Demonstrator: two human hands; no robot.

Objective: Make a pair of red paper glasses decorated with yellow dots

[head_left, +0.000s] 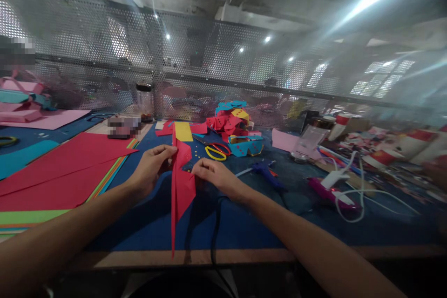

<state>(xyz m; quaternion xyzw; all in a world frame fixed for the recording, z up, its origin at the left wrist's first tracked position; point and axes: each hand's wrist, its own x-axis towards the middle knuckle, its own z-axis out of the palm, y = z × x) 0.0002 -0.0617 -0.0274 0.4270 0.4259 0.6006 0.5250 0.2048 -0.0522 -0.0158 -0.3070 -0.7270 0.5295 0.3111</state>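
Note:
A folded piece of red paper (pixel 184 186), cut with a notch in its right edge, is held upright above the blue table between my hands. My left hand (pixel 152 166) pinches its folded left side near the top. At the notch's lower corner, the fingertips of my right hand (pixel 214 174) are closed on the paper's right edge. Just behind it lie scissors (pixel 216 151) with yellow and red handles, beside small scattered yellow bits. A yellow paper piece (pixel 183 132) rests behind the red one. Part of the table under the paper is hidden.
A stack of coloured sheets (pixel 63 177) with red on top lies left. Folded paper shapes (pixel 232 123) are heaped at the back. To the right are a blue glue gun (pixel 267 174), a purple power strip (pixel 330 193) with white cables, and a clear jar (pixel 310 142). A lidded bottle (pixel 145 102) stands behind.

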